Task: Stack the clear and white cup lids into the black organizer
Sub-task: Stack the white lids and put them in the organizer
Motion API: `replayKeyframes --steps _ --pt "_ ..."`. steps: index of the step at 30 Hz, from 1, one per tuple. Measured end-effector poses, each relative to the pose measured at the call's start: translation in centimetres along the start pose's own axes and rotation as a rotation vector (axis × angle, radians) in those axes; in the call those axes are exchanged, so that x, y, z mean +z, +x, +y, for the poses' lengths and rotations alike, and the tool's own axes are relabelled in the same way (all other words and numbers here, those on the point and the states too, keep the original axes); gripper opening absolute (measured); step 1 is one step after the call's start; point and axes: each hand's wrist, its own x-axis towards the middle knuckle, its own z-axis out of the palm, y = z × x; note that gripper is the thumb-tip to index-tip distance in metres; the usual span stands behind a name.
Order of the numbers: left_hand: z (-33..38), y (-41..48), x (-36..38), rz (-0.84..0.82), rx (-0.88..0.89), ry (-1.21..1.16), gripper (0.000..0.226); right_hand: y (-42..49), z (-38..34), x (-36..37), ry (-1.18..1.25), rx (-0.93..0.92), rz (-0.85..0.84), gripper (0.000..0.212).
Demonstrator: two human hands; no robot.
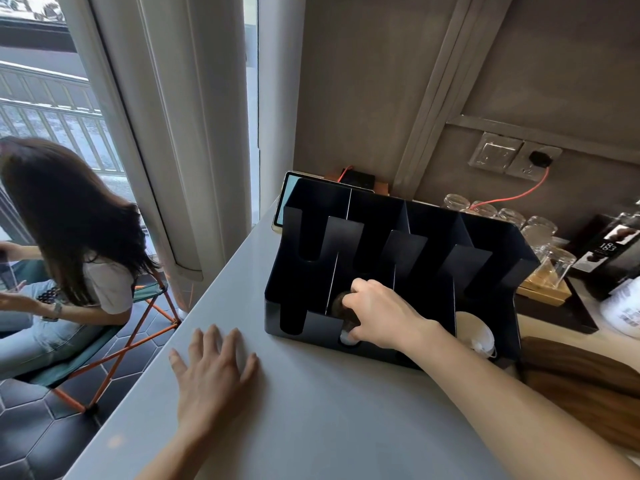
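head view: the right hand [375, 313] is reaching down into the second front slot of the black organizer [391, 268], fingers curled narrow around what looks like a stack of clear lids [343, 308], though how firm the grip is i cannot tell. the stack's axis is running roughly upright along the slot. the left hand [214, 372] is lying flat and spread on the counter [329, 427], apart from the organizer. white lids [476, 332] are sitting just right of the right wrist, so that hand is nearer.

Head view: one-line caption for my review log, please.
Right hand reaches into a front slot of the black organizer; left hand rests flat on the grey counter.
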Motion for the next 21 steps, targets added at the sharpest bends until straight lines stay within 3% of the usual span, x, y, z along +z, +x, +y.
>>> replayKeyframes --steps 21 --pt "0.29 -0.14 -0.78 -0.05 -0.012 0.001 0.079 -0.1 0.39 0.38 0.039 -0.019 0.037 0.028"
